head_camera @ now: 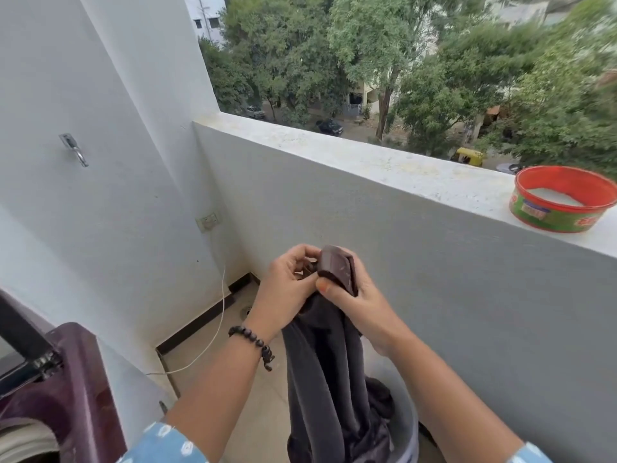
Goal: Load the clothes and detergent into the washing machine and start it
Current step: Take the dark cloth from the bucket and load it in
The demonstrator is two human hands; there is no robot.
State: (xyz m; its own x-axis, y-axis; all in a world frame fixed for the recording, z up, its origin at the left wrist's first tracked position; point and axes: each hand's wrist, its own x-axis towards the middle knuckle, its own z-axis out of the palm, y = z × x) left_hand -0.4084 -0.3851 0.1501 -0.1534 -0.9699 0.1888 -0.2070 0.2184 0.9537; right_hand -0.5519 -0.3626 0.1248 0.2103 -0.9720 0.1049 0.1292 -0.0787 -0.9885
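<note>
A dark brown garment (329, 369) hangs from both my hands over a grey bucket (409, 426) that holds more dark clothes. My left hand (287, 285) grips the garment's top edge on the left, and my right hand (357, 295) pinches its folded waistband on the right. The maroon washing machine (76, 389) stands at the lower left with its lid raised. A red and green tub of white detergent powder (564, 200) sits open on the balcony ledge at the far right.
The white balcony parapet (334, 152) runs across the view, with trees and a street below. A wall socket (208, 221) and a white cable (218, 315) are in the corner. A metal hook (74, 149) is fixed on the left wall.
</note>
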